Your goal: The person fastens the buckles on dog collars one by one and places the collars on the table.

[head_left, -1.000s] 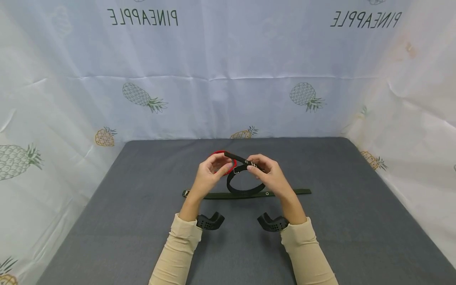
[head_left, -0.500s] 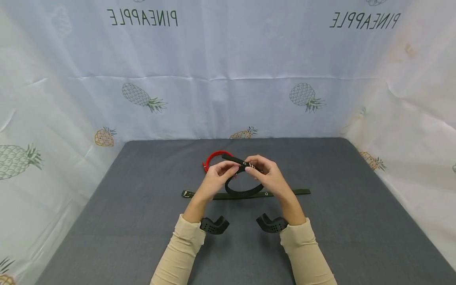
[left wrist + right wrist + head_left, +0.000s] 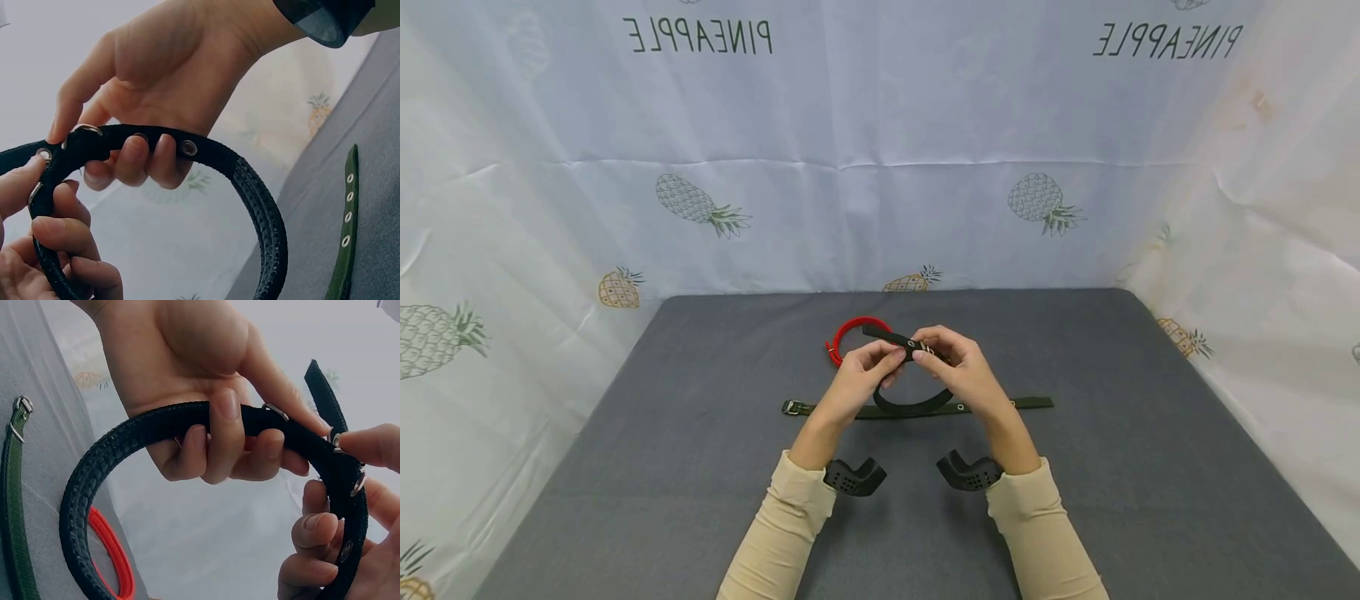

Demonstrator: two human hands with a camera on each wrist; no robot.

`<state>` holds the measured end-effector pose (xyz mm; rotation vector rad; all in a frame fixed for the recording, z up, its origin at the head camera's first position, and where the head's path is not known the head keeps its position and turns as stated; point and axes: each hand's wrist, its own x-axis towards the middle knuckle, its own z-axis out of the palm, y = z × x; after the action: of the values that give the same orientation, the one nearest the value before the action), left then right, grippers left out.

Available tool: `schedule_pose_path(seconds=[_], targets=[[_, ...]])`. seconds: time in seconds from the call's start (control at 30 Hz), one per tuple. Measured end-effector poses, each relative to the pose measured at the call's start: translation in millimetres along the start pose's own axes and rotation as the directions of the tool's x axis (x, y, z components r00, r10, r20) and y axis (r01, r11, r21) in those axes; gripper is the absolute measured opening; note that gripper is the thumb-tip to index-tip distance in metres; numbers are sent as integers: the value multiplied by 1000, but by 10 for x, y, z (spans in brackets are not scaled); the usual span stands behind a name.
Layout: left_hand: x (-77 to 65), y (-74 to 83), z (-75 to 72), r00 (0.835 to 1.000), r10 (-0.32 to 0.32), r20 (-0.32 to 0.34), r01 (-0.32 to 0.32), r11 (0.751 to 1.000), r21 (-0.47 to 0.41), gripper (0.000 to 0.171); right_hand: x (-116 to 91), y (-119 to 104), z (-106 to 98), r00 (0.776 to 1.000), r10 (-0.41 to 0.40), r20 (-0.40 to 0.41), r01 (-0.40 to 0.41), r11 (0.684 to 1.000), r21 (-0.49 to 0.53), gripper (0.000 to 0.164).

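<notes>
A black collar [image 3: 912,409] is bent into a loop in the air, its free tail sticking out to the upper left. My left hand [image 3: 853,379] pinches it on the left, beside the buckle area. On the other side my right hand [image 3: 961,365] grips the band at the metal buckle, thumb and fingers on opposite faces. Seen from the left wrist, a thumb presses beside a metal eyelet [image 3: 44,154] in the strap. In the right wrist view the tail [image 3: 327,394] rises past the buckle. Fingers partly hide whether the prong sits in a hole.
A green collar [image 3: 1036,402] lies straight across the grey table [image 3: 700,500], buckle at the left and eyelets at the right. Behind the hands lies a curled red collar [image 3: 862,321]. A pineapple-print curtain [image 3: 880,225] hangs around the table.
My left hand has moved right and slightly down, from near the tail's end to beside the buckle, uncovering the red collar. The right hand has barely shifted and keeps its grip.
</notes>
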<state>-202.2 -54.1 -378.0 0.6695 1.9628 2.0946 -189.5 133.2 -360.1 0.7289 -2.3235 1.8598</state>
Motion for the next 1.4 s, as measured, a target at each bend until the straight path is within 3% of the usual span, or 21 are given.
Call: schedule_pose_path(seconds=[0.27,1.0,1.4], targets=[[10,-18,8,1000,7,20,-7,1000,-22,15,20,-6,69,1000,-25,-14,25,1000,2,20],[24,-13,75,996,-65,-63,65,998,-11,23,35,-10,116,1000,-9,-5,9,1000,16,23],[0,14,67,996,-65,-60,65,998,4,24,24,-9,112,1000,-10,0,10,998,54,23]])
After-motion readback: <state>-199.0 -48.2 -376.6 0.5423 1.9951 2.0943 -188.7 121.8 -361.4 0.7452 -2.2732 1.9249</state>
